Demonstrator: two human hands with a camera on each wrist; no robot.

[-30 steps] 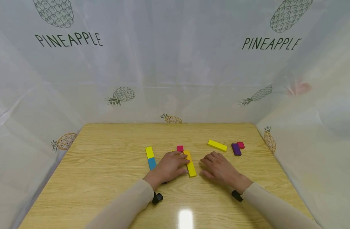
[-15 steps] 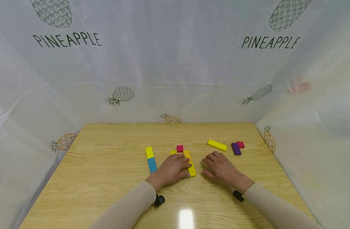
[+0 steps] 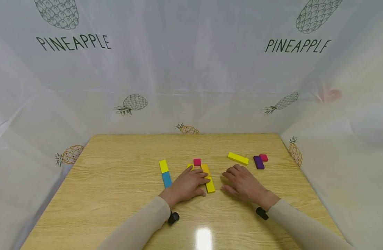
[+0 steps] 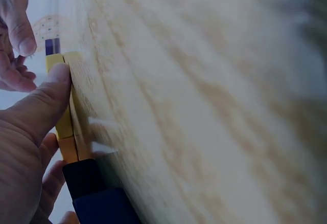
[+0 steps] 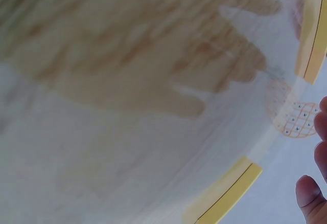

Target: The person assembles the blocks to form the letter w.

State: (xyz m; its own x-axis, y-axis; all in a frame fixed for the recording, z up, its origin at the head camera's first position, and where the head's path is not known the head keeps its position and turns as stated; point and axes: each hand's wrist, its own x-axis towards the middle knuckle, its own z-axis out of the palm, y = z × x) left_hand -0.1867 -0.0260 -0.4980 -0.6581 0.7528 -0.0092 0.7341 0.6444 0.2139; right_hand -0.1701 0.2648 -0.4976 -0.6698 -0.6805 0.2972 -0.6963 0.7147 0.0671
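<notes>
1. We are resting our left hand [image 3: 186, 184], fingers loosely spread, across 1 yellow block [image 3: 211, 187] and 1 orange block [image 3: 204, 168], lying end to end.
2. We are holding our right hand [image 3: 246, 184] right of them, fingers loosely bent.
3. Leftward, a blue block [image 3: 166, 179] is meeting a yellow piece [image 3: 163, 166].
4. Farther, a red cube [image 3: 197, 162], purple block [image 3: 258, 162] and yellow bar [image 3: 237, 158] are lying apart.

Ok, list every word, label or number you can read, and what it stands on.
"PINEAPPLE": upper left of the shiny white pineapple-print sheet, head view.
"PINEAPPLE": upper right, same sheet.
No readable text on the brightly coloured oblong and cube-like blocks or black wrist devices.
</notes>
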